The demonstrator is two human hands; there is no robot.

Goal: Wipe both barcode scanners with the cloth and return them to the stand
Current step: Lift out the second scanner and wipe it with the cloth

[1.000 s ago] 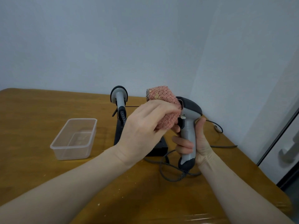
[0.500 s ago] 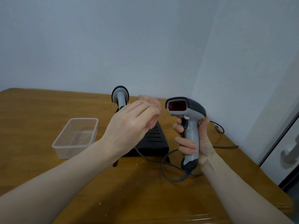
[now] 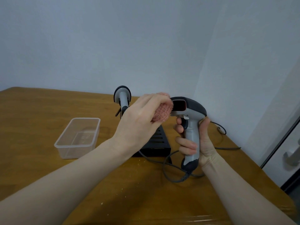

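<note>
The right hand [image 3: 197, 142] is wrapped round the grey grip of a barcode scanner [image 3: 189, 124], holding it upright above the tabletop [image 3: 32, 111] near its right edge, with the forefinger lying by the dark trigger. The scanner's dark head points left, so its reddish window faces the other hand. Its cable [image 3: 168, 169] hangs from the butt of the grip and loops on the wood below.

The left hand [image 3: 142, 120] is bunched round a pink knitted cloth [image 3: 162, 111], fingers curled over it, and the cloth is pressed against the front of the scanner's head, covering the left part of the window.

Behind the left hand, toward the far edge of the tabletop, a black stand [image 3: 159, 140] with a slotted sloping face sits on the wood. A second scanner [image 3: 122, 99], grey with a dark rim, stands upright at the stand's far left; the hand hides its lower part, so it seems to rest in the stand, though the seat itself cannot be seen.

A clear plastic tub [image 3: 78, 137] sits on the tabletop left of the stand, well apart from both hands. Pale crumbs speckle the wood near the front edge.
</note>
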